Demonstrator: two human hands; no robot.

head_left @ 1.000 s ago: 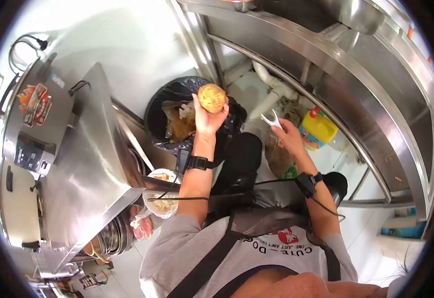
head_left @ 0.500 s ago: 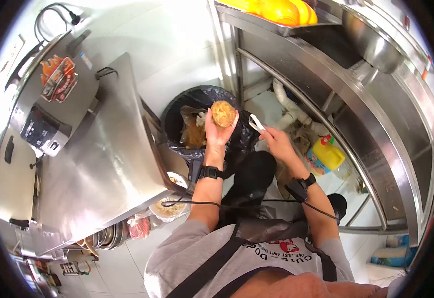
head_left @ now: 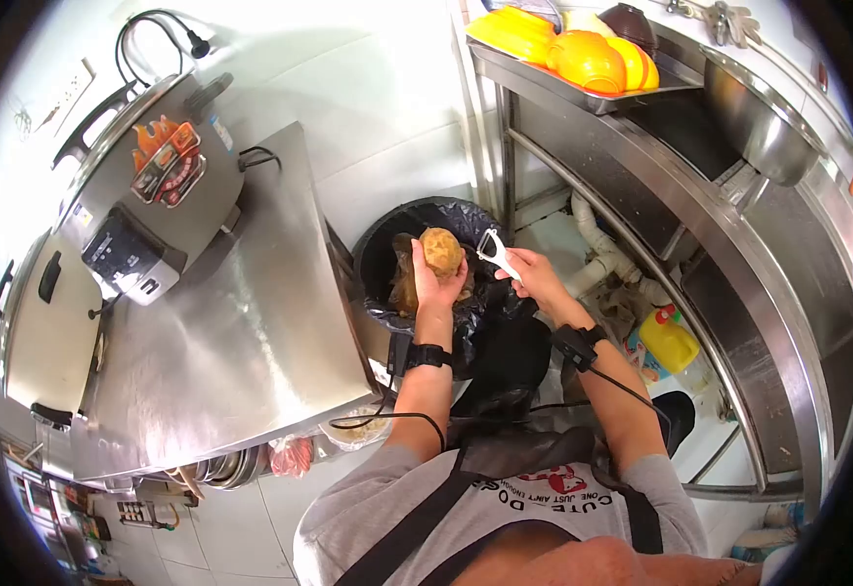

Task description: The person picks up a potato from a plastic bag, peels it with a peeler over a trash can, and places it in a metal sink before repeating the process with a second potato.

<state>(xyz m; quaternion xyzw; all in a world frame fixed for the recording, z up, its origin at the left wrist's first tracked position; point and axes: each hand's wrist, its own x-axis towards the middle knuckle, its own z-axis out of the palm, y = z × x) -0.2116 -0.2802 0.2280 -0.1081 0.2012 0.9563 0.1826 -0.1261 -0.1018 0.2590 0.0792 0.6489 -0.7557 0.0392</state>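
A partly peeled potato [head_left: 441, 252] rests in my left hand [head_left: 437, 288], its fingers curled around the sides. The potato is above the bin [head_left: 380, 314], which is lined with a black bag. A white peeler [head_left: 495, 251] is gripped by its handle in my right hand [head_left: 538, 278]. The peeler's head points up and left, a short gap to the right of the potato. Scraps inside the bin are mostly hidden behind my left hand and the potato.
A steel table [head_left: 241, 332] at left carries a large electric cooker [head_left: 153, 186]. At right stands a steel sink unit [head_left: 632, 166] with orange bowls [head_left: 588, 61] and a steel basin [head_left: 764, 117] on top. Below it are white pipes [head_left: 602, 234] and a yellow bottle [head_left: 669, 342].
The view has shifted, so the surroundings sit lower and farther right. The potato has turned in my left hand, and the peeler's head now shows more plainly.
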